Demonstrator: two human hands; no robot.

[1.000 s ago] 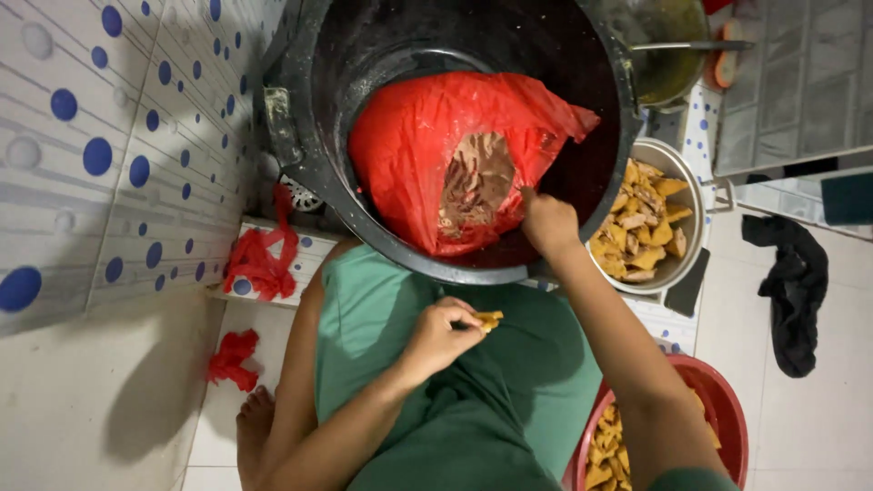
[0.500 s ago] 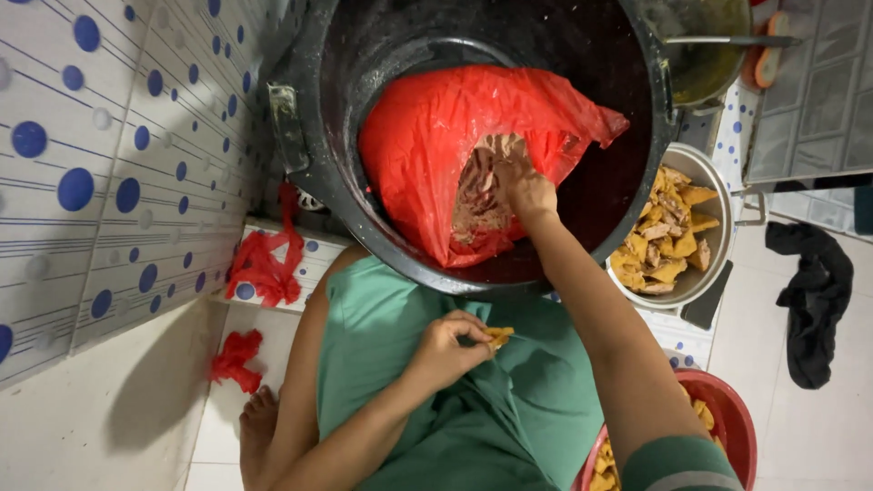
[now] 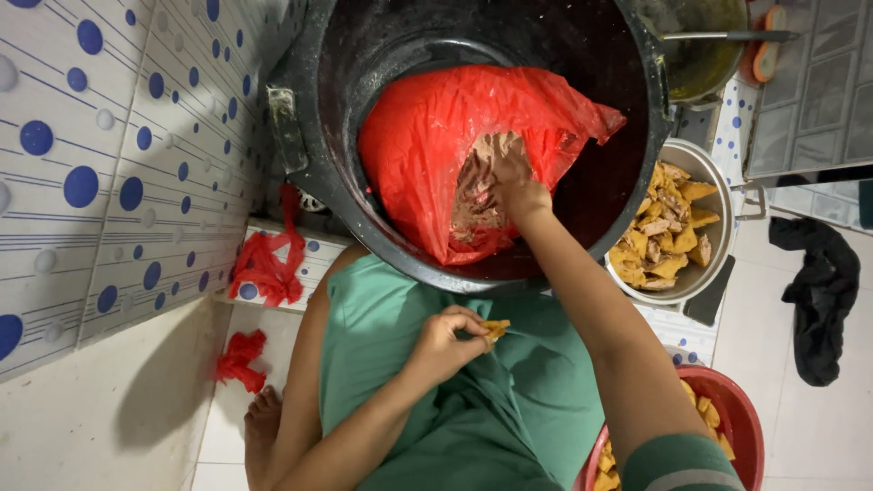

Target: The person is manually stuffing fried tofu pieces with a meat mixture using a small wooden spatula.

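My right hand point(image 3: 514, 182) reaches into the open red plastic bag point(image 3: 427, 145) that lies in a big black pot point(image 3: 309, 136). Its fingers are buried in the brownish filling point(image 3: 473, 195) inside the bag. My left hand point(image 3: 446, 341) rests over my lap on the green garment point(image 3: 527, 382) and pinches a small yellow piece of pastry point(image 3: 496, 327) between its fingertips.
A metal bowl point(image 3: 718, 191) of yellow-brown fried pieces stands right of the pot. A red basin point(image 3: 741, 418) with more pieces sits at lower right. Red plastic scraps point(image 3: 264, 264) lie by the blue-dotted tiled wall point(image 3: 109, 164). A dark cloth point(image 3: 818, 291) lies on the floor at right.
My right hand has moved from the pot's near rim up into the red bag and onto the filling. My left hand keeps the pastry piece over my lap.
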